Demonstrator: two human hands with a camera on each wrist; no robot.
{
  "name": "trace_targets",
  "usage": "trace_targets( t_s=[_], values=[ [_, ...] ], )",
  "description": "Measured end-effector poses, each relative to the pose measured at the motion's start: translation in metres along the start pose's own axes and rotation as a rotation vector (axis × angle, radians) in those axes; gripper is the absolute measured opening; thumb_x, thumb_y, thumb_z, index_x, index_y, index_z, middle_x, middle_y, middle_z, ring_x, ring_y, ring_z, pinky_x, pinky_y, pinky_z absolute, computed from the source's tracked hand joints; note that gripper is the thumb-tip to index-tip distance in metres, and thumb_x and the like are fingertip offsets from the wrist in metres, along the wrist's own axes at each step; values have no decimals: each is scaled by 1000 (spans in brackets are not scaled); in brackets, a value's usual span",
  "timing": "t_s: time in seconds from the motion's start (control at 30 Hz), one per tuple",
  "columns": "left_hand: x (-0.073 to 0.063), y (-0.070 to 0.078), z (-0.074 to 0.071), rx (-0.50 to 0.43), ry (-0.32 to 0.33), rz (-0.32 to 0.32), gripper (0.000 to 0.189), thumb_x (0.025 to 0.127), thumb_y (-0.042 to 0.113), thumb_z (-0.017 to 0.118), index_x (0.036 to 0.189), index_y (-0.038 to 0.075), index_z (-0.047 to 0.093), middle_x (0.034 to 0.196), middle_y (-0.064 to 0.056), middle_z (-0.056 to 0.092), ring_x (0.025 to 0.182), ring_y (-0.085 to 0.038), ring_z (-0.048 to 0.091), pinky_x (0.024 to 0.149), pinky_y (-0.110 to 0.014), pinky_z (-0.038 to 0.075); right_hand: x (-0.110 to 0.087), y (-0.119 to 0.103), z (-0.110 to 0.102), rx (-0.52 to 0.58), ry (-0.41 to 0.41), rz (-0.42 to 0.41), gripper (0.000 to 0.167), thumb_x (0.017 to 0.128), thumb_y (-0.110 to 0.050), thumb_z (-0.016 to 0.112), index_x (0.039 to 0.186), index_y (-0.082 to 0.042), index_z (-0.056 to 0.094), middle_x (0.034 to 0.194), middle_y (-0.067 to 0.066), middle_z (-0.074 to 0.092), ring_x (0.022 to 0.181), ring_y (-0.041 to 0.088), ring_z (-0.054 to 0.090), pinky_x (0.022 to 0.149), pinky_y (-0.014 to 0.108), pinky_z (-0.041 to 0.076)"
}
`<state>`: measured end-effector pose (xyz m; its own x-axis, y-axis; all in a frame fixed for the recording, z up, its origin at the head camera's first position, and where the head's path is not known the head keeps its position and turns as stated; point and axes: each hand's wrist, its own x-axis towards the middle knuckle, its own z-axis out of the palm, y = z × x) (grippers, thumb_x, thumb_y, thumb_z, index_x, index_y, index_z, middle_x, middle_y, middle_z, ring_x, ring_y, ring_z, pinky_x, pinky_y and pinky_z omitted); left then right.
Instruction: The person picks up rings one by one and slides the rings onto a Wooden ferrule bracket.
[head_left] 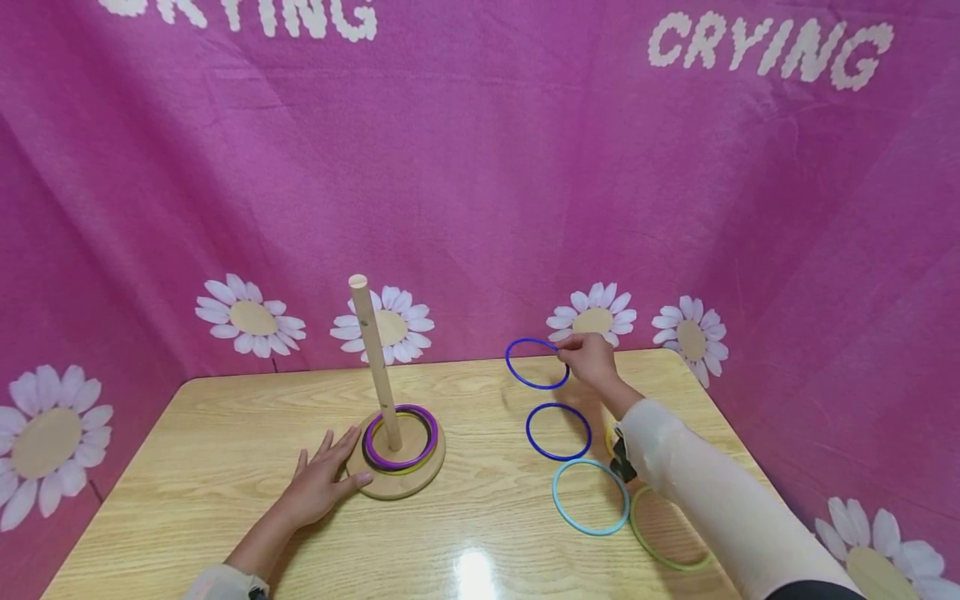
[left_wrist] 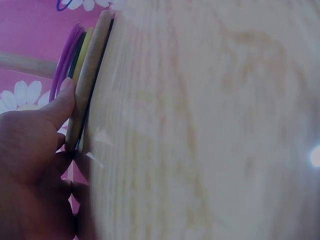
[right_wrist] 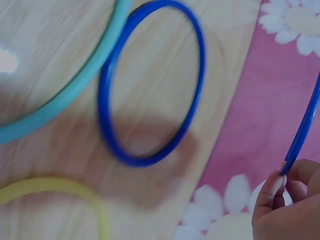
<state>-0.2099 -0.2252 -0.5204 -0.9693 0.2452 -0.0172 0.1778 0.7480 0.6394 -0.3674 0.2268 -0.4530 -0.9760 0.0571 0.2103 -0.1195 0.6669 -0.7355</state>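
Note:
My right hand [head_left: 591, 360] pinches a dark blue ring [head_left: 537, 387] by its right edge, holding it raised over the back of the table. In the right wrist view, thumb and fingertips grip the end of that ring. My left hand [head_left: 322, 483] lies against the round wooden base [head_left: 420, 483], fingers spread, with the thumb over its rim. From the base rises a wooden post [head_left: 375, 358]. Around the post's foot lie a purple ring [head_left: 433, 433], a black ring [left_wrist: 75, 62] and a yellow ring [left_wrist: 84, 50].
Below the raised ring, a second blue ring [head_left: 528, 433] lies on the table [head_left: 247, 425]. A light blue ring [head_left: 557, 504] touches it. A yellow ring [right_wrist: 55, 184] is partly hidden by the right wrist, and a yellow-green ring [head_left: 660, 557] by the forearm. A pink curtain [head_left: 480, 208] hangs behind.

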Motion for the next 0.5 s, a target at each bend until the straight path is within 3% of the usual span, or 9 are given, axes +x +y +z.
trace_targets(
  t_s=[0.5],
  values=[
    [0, -2, 2, 6, 10, 16, 87, 98, 46, 68, 162, 4, 27, 168, -16, 24, 155, -51, 5, 114, -77, -11, -12, -77, -1, 39, -76, -85, 16, 91, -8, 72, 104, -5, 81, 100, 11, 78, 89, 20, 68, 71, 25, 50]
  ],
)
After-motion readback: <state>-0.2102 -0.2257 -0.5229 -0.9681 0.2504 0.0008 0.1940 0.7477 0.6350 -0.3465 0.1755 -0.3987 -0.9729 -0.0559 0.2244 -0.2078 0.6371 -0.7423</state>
